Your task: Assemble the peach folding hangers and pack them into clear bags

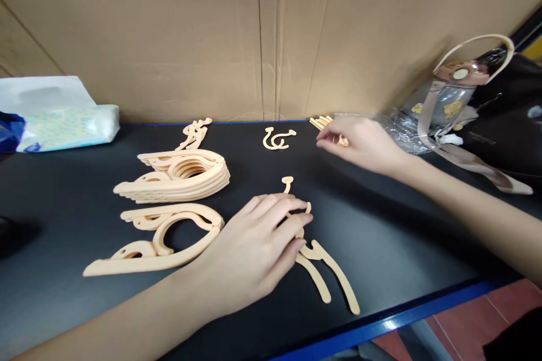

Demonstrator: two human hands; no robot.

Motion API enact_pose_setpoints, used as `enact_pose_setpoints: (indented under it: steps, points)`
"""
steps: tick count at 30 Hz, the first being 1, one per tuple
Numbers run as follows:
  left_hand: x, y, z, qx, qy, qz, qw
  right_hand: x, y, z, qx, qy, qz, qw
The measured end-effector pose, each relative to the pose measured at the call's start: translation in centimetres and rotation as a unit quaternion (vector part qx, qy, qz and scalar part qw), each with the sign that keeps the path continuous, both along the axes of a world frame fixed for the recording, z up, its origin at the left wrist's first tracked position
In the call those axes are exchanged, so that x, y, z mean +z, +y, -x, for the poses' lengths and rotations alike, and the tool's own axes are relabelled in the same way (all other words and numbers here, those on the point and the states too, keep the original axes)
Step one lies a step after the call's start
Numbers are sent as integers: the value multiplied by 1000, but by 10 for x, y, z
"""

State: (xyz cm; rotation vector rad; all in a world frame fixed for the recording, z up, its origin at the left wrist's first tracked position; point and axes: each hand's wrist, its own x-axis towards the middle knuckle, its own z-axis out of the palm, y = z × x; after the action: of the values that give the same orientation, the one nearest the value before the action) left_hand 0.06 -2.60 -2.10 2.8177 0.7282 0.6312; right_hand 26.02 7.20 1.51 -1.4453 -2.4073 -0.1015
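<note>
Progress looked partway to us. One stack of folded beige pieces sat on the left of the tabletop, with another folded piece just in front, so we'd call those done. Our left hand lay over some unfolded arms, covering their upper ends; we couldn't tell if it gripped them. Well apart from it, our right hand was at the sticks near the back, fingers bent, and we couldn't tell whether they'd pinched one. Left to do, by our guess: those arms, two hooks mid-back and a small pile behind the stack.
</note>
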Motion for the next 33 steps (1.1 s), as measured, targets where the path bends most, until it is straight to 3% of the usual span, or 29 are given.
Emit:
enact_pose_setpoints:
  steps: [3, 5, 9, 15, 20, 24, 29, 33]
  points:
    - [-4, 2, 1, 36, 3, -20, 999, 6, 34, -15, -182, -104, -2, 978]
    - [-6, 3, 1, 50, 4, -12, 999, 4, 52, -21, -235, -129, 40, 962]
    - [-6, 3, 1, 57, 17, 23, 998, -5, 72, -23, -264, -131, 77, 953]
    - [-5, 3, 1, 61, 20, 45, 997, -6, 82, -23, -276, -107, 84, 951]
    - [-4, 2, 1, 60, 22, 37, 997, 4, 73, -22, -259, -77, 48, 962]
    - [-3, 2, -1, 54, 29, 6, 998, 7, 41, -12, -171, -44, 38, 984]
    - [-3, -1, -3, 43, 49, -61, 996, -7, -12, 8, -42, -23, 75, 996]
    - [-2, -4, -2, 40, 54, -93, 993, -20, -31, 16, 16, -10, 94, 995]
